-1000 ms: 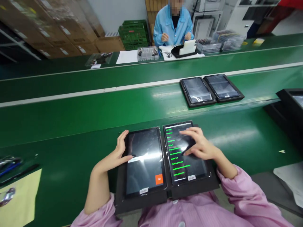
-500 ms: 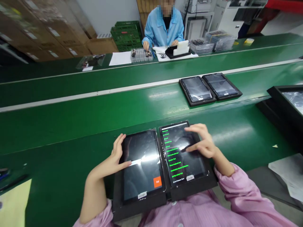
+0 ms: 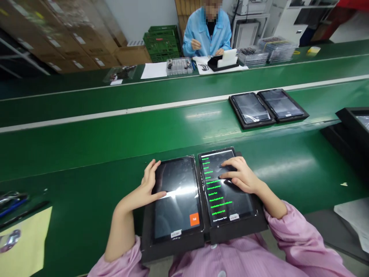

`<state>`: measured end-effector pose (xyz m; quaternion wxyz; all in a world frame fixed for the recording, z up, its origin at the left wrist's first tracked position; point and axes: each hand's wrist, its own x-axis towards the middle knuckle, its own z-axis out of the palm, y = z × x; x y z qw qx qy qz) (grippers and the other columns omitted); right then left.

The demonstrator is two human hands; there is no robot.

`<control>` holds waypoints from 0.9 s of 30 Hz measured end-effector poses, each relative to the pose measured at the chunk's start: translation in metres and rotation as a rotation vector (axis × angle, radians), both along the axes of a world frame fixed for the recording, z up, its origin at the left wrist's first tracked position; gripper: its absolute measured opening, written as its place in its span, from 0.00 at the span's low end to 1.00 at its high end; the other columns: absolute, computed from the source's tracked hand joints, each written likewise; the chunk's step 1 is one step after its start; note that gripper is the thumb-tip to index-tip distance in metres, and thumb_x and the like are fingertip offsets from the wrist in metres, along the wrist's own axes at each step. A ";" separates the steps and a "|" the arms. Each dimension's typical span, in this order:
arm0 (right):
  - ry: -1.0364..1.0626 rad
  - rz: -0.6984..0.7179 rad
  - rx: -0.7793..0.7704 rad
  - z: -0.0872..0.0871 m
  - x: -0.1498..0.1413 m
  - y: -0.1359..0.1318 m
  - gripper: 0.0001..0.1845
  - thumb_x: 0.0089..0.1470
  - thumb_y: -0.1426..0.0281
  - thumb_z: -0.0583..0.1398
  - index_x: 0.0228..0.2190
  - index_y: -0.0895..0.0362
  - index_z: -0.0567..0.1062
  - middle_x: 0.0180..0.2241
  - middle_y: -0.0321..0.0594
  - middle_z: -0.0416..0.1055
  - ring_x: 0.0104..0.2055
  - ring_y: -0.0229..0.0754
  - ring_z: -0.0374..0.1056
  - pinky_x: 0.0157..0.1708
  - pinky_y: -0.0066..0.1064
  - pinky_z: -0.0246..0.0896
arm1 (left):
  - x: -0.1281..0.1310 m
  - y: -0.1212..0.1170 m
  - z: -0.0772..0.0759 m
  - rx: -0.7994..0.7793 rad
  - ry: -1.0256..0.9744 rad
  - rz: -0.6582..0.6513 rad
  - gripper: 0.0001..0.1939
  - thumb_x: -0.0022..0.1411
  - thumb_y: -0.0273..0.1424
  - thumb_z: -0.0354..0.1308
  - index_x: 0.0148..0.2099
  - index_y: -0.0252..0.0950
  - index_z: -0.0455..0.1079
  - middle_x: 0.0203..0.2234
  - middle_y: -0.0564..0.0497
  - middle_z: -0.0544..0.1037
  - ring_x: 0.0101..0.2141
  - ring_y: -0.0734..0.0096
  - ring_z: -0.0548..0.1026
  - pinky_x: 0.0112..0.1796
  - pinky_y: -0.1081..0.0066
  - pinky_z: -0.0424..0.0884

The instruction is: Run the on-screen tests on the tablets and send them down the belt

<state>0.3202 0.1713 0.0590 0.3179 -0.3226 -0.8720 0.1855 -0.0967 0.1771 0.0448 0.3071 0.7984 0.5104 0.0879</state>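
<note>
Two tablets in black trays lie side by side at the bench's near edge. The left tablet point(image 3: 175, 177) has a dark screen with an orange "Fail" box low on its right. My left hand point(image 3: 148, 186) is open at that tablet's left edge, thumb over the screen and fingers along the upper left side. On the right tablet point(image 3: 230, 204) a list of green test names shows. My right hand point(image 3: 240, 173) is open over its upper half, two fingers extended at the screen; whether they touch the glass I cannot tell.
Two more tablets point(image 3: 250, 107) in trays lie further back on the right. A black tray point(image 3: 354, 127) stands at the right edge. Yellow paper point(image 3: 31, 238) and a pen point(image 3: 25, 213) lie at left. Across the bench a person in blue point(image 3: 207, 34) sits behind a clear parts box point(image 3: 179, 66).
My right hand has shifted left and its fingers now reach further over the list. My left hand stays at its tablet. The co-worker's hand has lifted off the parts box. The view has swung slightly left.
</note>
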 end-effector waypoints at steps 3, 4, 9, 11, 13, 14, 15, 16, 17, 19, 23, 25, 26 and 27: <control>0.032 0.010 0.032 -0.006 -0.001 0.001 0.36 0.70 0.52 0.37 0.41 0.53 0.81 0.48 0.45 0.69 0.50 0.50 0.63 0.51 0.47 0.52 | -0.003 0.003 -0.007 -0.009 -0.068 0.042 0.58 0.58 0.56 0.59 0.72 0.46 0.21 0.69 0.34 0.28 0.68 0.33 0.30 0.61 0.33 0.46; 0.049 0.000 0.045 -0.008 -0.001 0.001 0.36 0.70 0.52 0.37 0.41 0.53 0.81 0.48 0.45 0.69 0.50 0.50 0.63 0.51 0.47 0.52 | -0.005 0.006 -0.011 0.001 -0.126 0.074 0.59 0.57 0.58 0.58 0.71 0.45 0.20 0.69 0.34 0.28 0.68 0.34 0.32 0.62 0.34 0.45; -0.034 -0.011 0.063 -0.009 -0.001 0.000 0.38 0.69 0.50 0.36 0.42 0.50 0.81 0.52 0.47 0.66 0.52 0.53 0.60 0.51 0.50 0.50 | -0.001 0.023 -0.015 0.080 -0.334 0.247 0.45 0.64 0.61 0.41 0.72 0.42 0.33 0.69 0.36 0.42 0.68 0.42 0.44 0.63 0.41 0.49; -0.100 0.021 0.081 -0.007 -0.005 0.001 0.36 0.69 0.50 0.37 0.42 0.48 0.82 0.54 0.47 0.64 0.54 0.55 0.58 0.52 0.53 0.49 | 0.011 0.027 -0.001 0.150 -0.247 0.244 0.39 0.67 0.58 0.42 0.70 0.41 0.45 0.67 0.38 0.51 0.68 0.46 0.48 0.64 0.44 0.49; -0.163 0.065 0.111 -0.003 -0.010 0.005 0.33 0.69 0.50 0.42 0.39 0.48 0.83 0.56 0.48 0.63 0.56 0.57 0.56 0.54 0.55 0.46 | 0.028 0.030 0.019 0.185 -0.134 0.152 0.33 0.68 0.54 0.45 0.67 0.42 0.53 0.66 0.41 0.54 0.67 0.49 0.52 0.65 0.47 0.51; -0.187 0.091 0.121 0.000 -0.013 0.009 0.31 0.68 0.50 0.44 0.37 0.49 0.83 0.56 0.48 0.63 0.57 0.58 0.55 0.56 0.56 0.43 | 0.038 0.031 0.030 0.174 -0.079 0.078 0.30 0.69 0.52 0.46 0.66 0.43 0.55 0.67 0.42 0.54 0.66 0.51 0.54 0.64 0.49 0.54; -0.197 0.114 0.126 0.004 -0.015 0.014 0.31 0.68 0.50 0.45 0.36 0.49 0.83 0.57 0.48 0.64 0.57 0.58 0.55 0.57 0.57 0.42 | 0.048 0.033 0.039 0.155 -0.029 0.002 0.29 0.69 0.50 0.47 0.66 0.44 0.55 0.68 0.43 0.53 0.66 0.52 0.56 0.63 0.50 0.56; -0.184 0.123 0.121 0.007 -0.016 0.020 0.32 0.68 0.49 0.45 0.36 0.50 0.83 0.57 0.47 0.64 0.57 0.58 0.55 0.58 0.56 0.41 | 0.059 0.034 0.047 0.143 0.021 -0.067 0.28 0.70 0.49 0.47 0.66 0.45 0.55 0.68 0.44 0.53 0.65 0.52 0.58 0.62 0.51 0.59; -0.147 0.113 0.107 0.011 -0.017 0.026 0.34 0.68 0.48 0.43 0.37 0.49 0.83 0.57 0.46 0.64 0.57 0.58 0.56 0.58 0.56 0.42 | 0.069 0.037 0.053 0.147 0.074 -0.120 0.28 0.70 0.48 0.47 0.67 0.44 0.55 0.69 0.43 0.52 0.65 0.51 0.59 0.61 0.51 0.60; -0.015 0.019 0.053 0.016 -0.016 0.039 0.40 0.67 0.46 0.37 0.39 0.49 0.83 0.55 0.45 0.65 0.56 0.56 0.57 0.58 0.53 0.46 | 0.087 0.041 0.057 0.214 0.184 -0.173 0.28 0.71 0.46 0.47 0.68 0.40 0.53 0.69 0.39 0.52 0.65 0.48 0.60 0.61 0.49 0.60; 0.205 -0.183 -0.075 0.010 -0.009 0.048 0.46 0.66 0.44 0.33 0.33 0.50 0.83 0.50 0.44 0.67 0.53 0.53 0.61 0.56 0.49 0.52 | 0.110 0.043 0.046 0.364 0.331 -0.253 0.31 0.72 0.44 0.47 0.70 0.37 0.49 0.69 0.34 0.50 0.65 0.46 0.59 0.61 0.46 0.59; 0.145 -0.141 -0.097 0.003 -0.005 0.046 0.46 0.65 0.43 0.33 0.32 0.49 0.84 0.51 0.42 0.67 0.53 0.54 0.60 0.57 0.50 0.50 | 0.113 0.041 0.040 0.398 0.353 -0.291 0.32 0.72 0.44 0.47 0.71 0.39 0.46 0.70 0.34 0.49 0.65 0.47 0.60 0.60 0.47 0.61; 0.100 -0.132 -0.095 -0.001 -0.003 0.044 0.45 0.65 0.43 0.33 0.34 0.48 0.84 0.52 0.42 0.67 0.54 0.54 0.60 0.57 0.51 0.49 | 0.113 0.040 0.039 0.411 0.360 -0.298 0.32 0.72 0.45 0.47 0.71 0.39 0.44 0.70 0.34 0.48 0.65 0.47 0.60 0.60 0.47 0.61; 0.063 -0.154 -0.086 -0.004 -0.002 0.043 0.45 0.65 0.43 0.33 0.38 0.46 0.83 0.52 0.42 0.67 0.54 0.54 0.59 0.58 0.51 0.48 | 0.113 0.038 0.038 0.423 0.368 -0.294 0.33 0.72 0.45 0.47 0.71 0.39 0.44 0.70 0.33 0.48 0.65 0.47 0.60 0.60 0.47 0.61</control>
